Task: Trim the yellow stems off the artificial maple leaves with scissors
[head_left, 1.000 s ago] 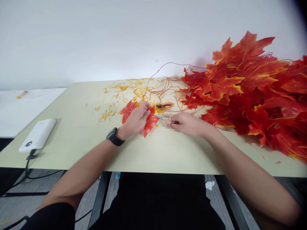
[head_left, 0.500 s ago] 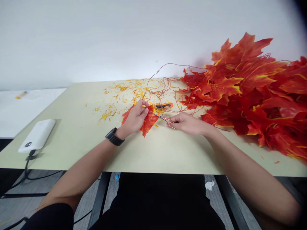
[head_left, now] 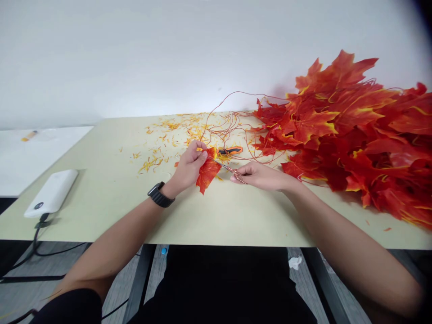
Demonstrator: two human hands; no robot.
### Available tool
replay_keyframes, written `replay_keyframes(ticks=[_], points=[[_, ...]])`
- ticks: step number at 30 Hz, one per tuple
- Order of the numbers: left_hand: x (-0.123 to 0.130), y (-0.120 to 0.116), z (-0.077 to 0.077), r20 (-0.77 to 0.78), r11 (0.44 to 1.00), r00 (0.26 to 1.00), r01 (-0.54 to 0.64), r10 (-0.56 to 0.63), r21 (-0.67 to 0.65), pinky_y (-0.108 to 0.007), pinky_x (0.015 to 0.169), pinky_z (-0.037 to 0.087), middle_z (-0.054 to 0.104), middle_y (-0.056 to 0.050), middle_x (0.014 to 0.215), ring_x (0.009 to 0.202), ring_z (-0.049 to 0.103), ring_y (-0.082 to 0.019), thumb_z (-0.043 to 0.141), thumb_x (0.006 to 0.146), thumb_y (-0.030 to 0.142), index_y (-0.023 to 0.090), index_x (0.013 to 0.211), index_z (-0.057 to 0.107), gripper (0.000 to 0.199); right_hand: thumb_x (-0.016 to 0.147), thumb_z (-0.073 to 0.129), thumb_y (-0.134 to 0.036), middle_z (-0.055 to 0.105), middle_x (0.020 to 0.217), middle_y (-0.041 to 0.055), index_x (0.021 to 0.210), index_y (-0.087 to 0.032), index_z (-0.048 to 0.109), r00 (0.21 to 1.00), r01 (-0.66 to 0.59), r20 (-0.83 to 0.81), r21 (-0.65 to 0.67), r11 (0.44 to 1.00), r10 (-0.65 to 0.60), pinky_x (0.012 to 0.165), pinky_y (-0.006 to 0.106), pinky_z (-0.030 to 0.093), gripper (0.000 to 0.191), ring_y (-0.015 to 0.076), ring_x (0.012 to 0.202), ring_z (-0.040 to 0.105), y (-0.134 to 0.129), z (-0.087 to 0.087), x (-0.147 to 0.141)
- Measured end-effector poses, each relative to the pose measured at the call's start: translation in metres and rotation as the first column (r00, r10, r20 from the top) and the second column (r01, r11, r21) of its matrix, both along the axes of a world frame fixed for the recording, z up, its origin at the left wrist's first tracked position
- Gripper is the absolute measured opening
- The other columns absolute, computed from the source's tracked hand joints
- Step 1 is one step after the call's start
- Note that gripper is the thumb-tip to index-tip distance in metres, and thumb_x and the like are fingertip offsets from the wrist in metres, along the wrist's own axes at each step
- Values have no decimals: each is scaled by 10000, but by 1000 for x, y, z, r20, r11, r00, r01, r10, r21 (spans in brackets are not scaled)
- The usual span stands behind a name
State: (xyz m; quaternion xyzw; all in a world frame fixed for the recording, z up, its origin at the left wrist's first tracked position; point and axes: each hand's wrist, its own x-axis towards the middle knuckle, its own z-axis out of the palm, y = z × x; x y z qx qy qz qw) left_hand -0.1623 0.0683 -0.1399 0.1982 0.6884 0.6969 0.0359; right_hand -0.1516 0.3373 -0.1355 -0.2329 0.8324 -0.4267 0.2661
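Observation:
My left hand (head_left: 191, 165) pinches a red artificial maple leaf (head_left: 208, 174) with a yellow-tinged edge, held just above the table. Part of the leaf is hidden behind the fingers. In my right hand (head_left: 259, 175) is a small pair of copper-coloured scissors (head_left: 236, 173), fingers wrapped at the handles. Their blades point left and meet the leaf's right edge; whether they are parted is too small to tell. Just behind the leaf lies an orange and black utility knife (head_left: 231, 150). Thin red wire (head_left: 224, 128) loops across the table behind my hands.
A large heap of red maple leaves (head_left: 351, 135) fills the table's right side against the wall. Yellow and orange trimmings (head_left: 175, 128) are scattered over the back middle. A white power bank (head_left: 52, 192) with a black cable (head_left: 35, 243) lies at the left edge.
The leaf has turned in my left hand, so less of it shows left of the fingers. The scissors have drawn back slightly to the right along its edge.

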Motion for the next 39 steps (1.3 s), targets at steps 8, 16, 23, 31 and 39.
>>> replay_keyframes(ticks=[8,16,23,31,39], points=[[2,-3,4,-102,985,995,-17,-1,-171,-234,577,380,575,23,754,610,482,-94,628,1025,619,208,1140,570,430,956,636,-693,324,699,-20,701,-206,430,997,14,-79,7,1000,-13,605,303,233,587,119,644,281,-3,1,2],[-3,-4,5,-323,842,946,-161,-17,-515,-267,651,306,461,33,687,664,406,-101,584,1019,383,179,799,495,313,956,619,-511,441,683,-15,727,-198,549,983,57,-178,59,997,-45,604,306,286,394,128,629,378,-1,-1,1],[-1,-2,8,-307,822,950,-214,51,-528,-273,692,334,515,21,736,704,456,-112,580,1005,375,174,825,530,274,870,658,-367,674,881,55,721,-183,611,847,148,-513,-24,989,-139,752,324,400,242,177,801,578,-3,1,0],[-7,-6,5,-245,922,968,-139,51,-360,-265,764,409,595,-17,863,795,516,-136,529,1055,557,181,953,575,392,933,654,-458,485,668,-16,694,-196,503,933,115,-340,-30,993,-118,641,301,287,386,122,639,408,-5,2,2],[-12,-23,26,-373,795,921,-145,-108,-588,-268,743,379,635,-24,793,758,524,-136,600,1015,470,164,817,607,365,929,691,-519,461,711,-20,699,-202,447,973,68,-210,-135,989,-95,663,286,315,462,122,679,415,-2,1,0]])
